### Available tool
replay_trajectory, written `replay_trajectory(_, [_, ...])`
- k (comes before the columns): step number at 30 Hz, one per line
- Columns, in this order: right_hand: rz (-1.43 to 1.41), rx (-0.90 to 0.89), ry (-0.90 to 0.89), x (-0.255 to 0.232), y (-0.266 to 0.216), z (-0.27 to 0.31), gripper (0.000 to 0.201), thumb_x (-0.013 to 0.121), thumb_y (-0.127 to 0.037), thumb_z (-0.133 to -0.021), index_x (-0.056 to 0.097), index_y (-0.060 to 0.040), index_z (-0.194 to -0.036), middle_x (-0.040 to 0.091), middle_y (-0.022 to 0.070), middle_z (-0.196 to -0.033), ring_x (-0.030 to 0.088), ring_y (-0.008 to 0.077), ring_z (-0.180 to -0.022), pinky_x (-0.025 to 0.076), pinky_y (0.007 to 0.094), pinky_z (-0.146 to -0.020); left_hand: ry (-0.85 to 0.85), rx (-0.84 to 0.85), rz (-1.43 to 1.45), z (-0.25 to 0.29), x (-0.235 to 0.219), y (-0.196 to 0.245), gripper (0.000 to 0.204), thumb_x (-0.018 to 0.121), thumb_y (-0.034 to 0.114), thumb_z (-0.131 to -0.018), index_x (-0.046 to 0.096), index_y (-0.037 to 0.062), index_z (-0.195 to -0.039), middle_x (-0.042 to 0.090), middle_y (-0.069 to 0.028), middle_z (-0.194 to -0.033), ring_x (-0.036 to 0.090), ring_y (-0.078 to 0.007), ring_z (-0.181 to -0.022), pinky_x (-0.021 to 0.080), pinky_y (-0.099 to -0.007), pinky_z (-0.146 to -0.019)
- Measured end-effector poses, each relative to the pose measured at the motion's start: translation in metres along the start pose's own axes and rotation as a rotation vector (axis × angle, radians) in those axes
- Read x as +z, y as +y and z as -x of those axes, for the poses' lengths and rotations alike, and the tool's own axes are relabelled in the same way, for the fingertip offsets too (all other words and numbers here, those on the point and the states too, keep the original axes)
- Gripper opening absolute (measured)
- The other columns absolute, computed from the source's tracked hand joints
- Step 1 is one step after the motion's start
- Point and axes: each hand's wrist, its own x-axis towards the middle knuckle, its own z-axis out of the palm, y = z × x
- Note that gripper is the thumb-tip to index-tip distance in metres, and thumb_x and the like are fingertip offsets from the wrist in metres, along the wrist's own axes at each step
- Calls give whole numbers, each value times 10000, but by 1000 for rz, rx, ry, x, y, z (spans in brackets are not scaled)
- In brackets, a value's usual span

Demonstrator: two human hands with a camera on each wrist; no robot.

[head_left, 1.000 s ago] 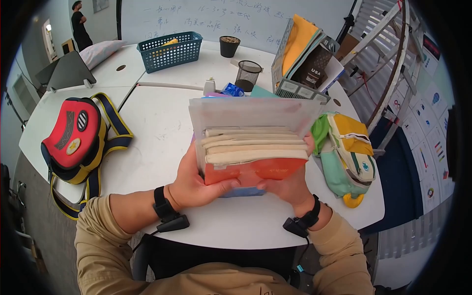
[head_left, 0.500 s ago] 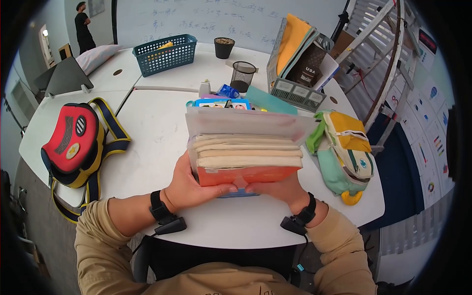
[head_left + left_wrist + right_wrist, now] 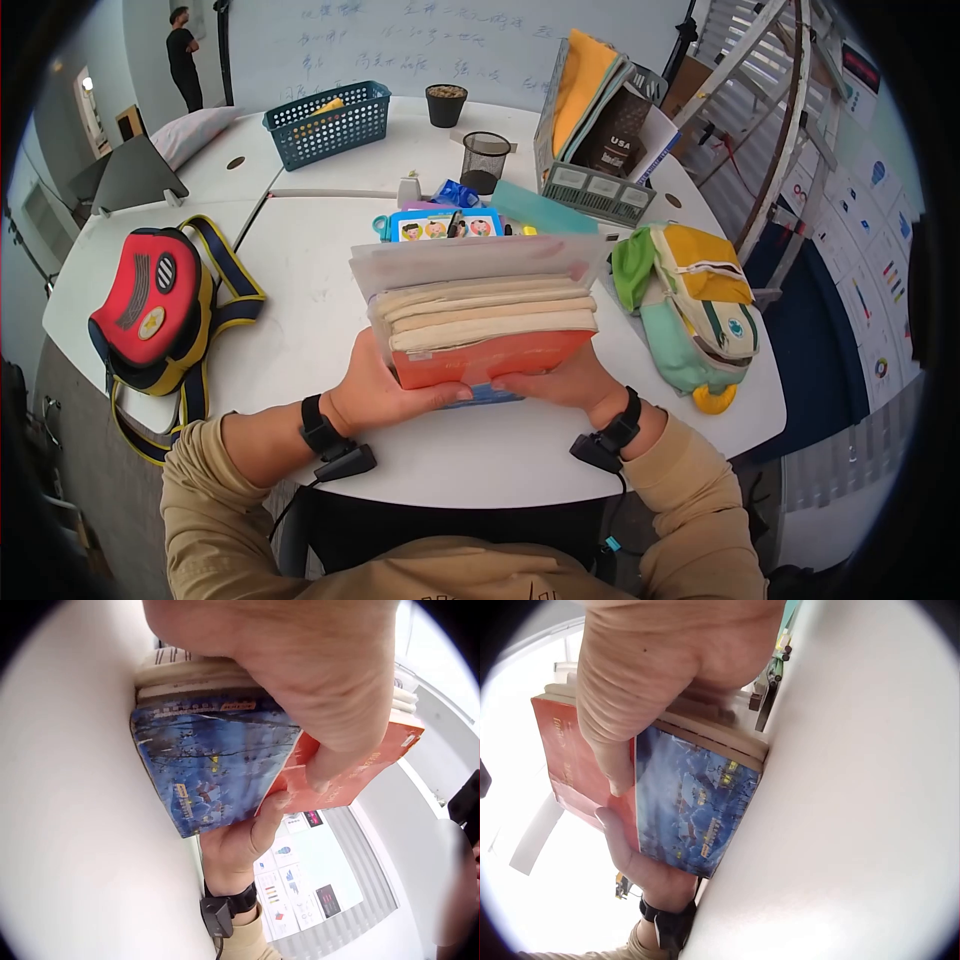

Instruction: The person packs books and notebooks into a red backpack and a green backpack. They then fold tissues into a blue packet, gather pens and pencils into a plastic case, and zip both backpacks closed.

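Note:
Both hands hold a stack of books (image 3: pixel 500 347) near the table's front edge, their page edges facing up. My left hand (image 3: pixel 375 385) grips its left side and my right hand (image 3: pixel 570 382) its right side, both thumbs lying across the red front cover. Below the red part, a blue picture cover (image 3: pixel 217 769) shows in the left wrist view, its lower edge right at the tabletop. A translucent plastic sheet (image 3: pixel 470 262) rises behind the books. The fingers behind the stack are hidden in the head view.
A red backpack (image 3: pixel 150 300) lies at left, a green and yellow backpack (image 3: pixel 695 310) at right. Behind the books are a blue case (image 3: pixel 445 225), a mesh cup (image 3: pixel 485 160) and a file holder (image 3: pixel 600 200). Farther back stand a basket (image 3: pixel 330 130) and a plant pot (image 3: pixel 446 105).
The stack has come lower and slightly left in the head view, held by both hands throughout. The blue case behind it has come into sight. The head view has shifted a little.

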Motion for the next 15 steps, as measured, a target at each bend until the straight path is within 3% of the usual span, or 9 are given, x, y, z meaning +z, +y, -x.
replay_trajectory(4, [-80,87,-74,-7,4,-1,985,1117,-150,-743,613,-17,-1579,766,114,-1467,730,214,-1323,590,389,-1156,-6,-8,-40,1,-2,0,828,1074,203,-813,686,0,-1516,779,-144,-1458,753,-245,-1293,590,-399,-1125])
replay_trajectory(10, [22,51,-211,-22,2,-6,1097,1126,-150,-725,548,-31,-1651,647,123,-1627,618,214,-1483,535,409,-1234,-71,-48,-73,0,-7,2,871,1077,183,-801,653,-1,-1539,764,-145,-1459,745,-249,-1297,588,-402,-1132])
replay_trajectory(15, [-104,196,-262,-21,11,-4,1176,1099,-117,-759,431,-43,-1724,600,116,-1673,574,217,-1535,513,412,-1269,-137,-91,-49,1,-9,-6,960,1074,149,-794,578,10,-1604,726,-142,-1510,710,-249,-1352,567,-404,-1168])
